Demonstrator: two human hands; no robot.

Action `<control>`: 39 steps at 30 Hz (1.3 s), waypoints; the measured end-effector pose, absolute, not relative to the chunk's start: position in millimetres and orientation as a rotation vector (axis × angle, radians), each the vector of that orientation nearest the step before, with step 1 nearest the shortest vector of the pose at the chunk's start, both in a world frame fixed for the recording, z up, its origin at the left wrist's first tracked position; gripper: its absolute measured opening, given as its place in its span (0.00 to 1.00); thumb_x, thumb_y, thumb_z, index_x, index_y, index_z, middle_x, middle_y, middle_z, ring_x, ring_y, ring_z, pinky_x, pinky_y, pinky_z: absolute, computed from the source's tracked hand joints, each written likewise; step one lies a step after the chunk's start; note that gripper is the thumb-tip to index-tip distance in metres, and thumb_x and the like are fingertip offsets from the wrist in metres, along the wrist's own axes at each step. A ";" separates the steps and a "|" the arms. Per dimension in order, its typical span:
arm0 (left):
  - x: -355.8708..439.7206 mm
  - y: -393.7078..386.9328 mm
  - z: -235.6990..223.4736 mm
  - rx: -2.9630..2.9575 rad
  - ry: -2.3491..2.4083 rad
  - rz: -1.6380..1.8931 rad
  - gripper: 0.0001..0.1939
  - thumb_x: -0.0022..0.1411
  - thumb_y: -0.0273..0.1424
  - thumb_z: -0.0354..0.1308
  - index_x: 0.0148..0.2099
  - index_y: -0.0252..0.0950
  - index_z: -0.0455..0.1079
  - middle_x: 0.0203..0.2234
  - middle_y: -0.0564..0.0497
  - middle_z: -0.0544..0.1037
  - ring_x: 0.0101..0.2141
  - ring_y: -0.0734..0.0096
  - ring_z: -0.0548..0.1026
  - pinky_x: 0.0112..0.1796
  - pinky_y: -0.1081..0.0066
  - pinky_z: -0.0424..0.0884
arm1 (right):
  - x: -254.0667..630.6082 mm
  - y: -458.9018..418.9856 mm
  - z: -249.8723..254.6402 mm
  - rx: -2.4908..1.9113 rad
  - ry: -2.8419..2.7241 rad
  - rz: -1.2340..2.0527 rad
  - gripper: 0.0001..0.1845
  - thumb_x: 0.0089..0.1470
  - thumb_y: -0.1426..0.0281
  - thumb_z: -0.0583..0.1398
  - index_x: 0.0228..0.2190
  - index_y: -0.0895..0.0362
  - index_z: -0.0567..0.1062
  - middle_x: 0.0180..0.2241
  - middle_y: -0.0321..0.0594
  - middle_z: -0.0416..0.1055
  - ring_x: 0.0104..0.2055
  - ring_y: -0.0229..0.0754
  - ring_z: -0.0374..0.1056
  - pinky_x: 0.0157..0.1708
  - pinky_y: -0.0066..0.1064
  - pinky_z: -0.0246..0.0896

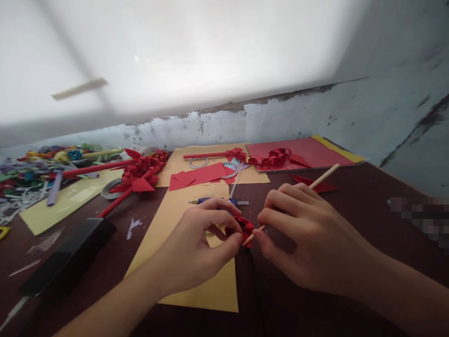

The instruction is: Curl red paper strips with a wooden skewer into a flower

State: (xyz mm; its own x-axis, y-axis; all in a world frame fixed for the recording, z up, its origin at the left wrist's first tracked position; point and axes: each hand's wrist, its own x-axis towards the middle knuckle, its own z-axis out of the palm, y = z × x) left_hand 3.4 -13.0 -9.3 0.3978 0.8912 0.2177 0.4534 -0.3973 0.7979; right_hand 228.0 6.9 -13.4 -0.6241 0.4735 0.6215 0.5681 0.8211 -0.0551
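My left hand [196, 245] pinches a small red rolled paper piece [242, 227] between thumb and fingers, just above a tan paper sheet [178, 220]. My right hand [305, 234] grips a thin wooden stick [324, 176] whose near tip meets the red paper piece; the stick runs up and to the right past my knuckles. Both hands sit close together over the dark brown table [354, 206].
Red paper flowers on red sticks [142, 171] lie at the left centre, with red paper scraps [199, 175], a tape ring [198, 162] and a blue-handled tool [217, 201] behind my hands. A red sheet with curled strips [298, 154] lies at back right. Colourful strips [31, 173] pile at far left. A black object [66, 262] rests at front left.
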 end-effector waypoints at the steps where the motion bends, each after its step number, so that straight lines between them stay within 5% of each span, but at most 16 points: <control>1: 3.4 -12.7 -9.0 1.999 1.134 0.862 0.08 0.63 0.22 0.63 0.31 0.37 0.78 0.40 0.50 0.80 0.47 0.64 0.80 0.37 0.74 0.78 | 228.2 6.9 -13.4 -0.757 -2.363 -0.185 0.09 0.61 0.70 0.61 0.29 0.57 0.78 0.30 0.41 0.68 0.34 0.46 0.61 0.38 0.41 0.53; 32: 1.3 -11.0 -10.1 1.850 1.067 0.840 0.09 0.65 0.30 0.66 0.30 0.36 0.79 0.41 0.49 0.80 0.45 0.66 0.78 0.40 0.72 0.77 | 226.5 7.1 -16.4 -0.658 -2.341 -0.177 0.07 0.63 0.72 0.62 0.31 0.58 0.79 0.33 0.41 0.69 0.33 0.44 0.62 0.39 0.41 0.55; 39: -0.3 -9.9 -8.8 1.941 1.085 0.840 0.09 0.64 0.25 0.65 0.30 0.38 0.81 0.39 0.51 0.82 0.50 0.66 0.77 0.49 0.70 0.74 | 226.7 6.9 -16.7 -0.640 -2.330 -0.216 0.09 0.64 0.73 0.62 0.31 0.59 0.79 0.32 0.42 0.70 0.33 0.44 0.62 0.38 0.40 0.55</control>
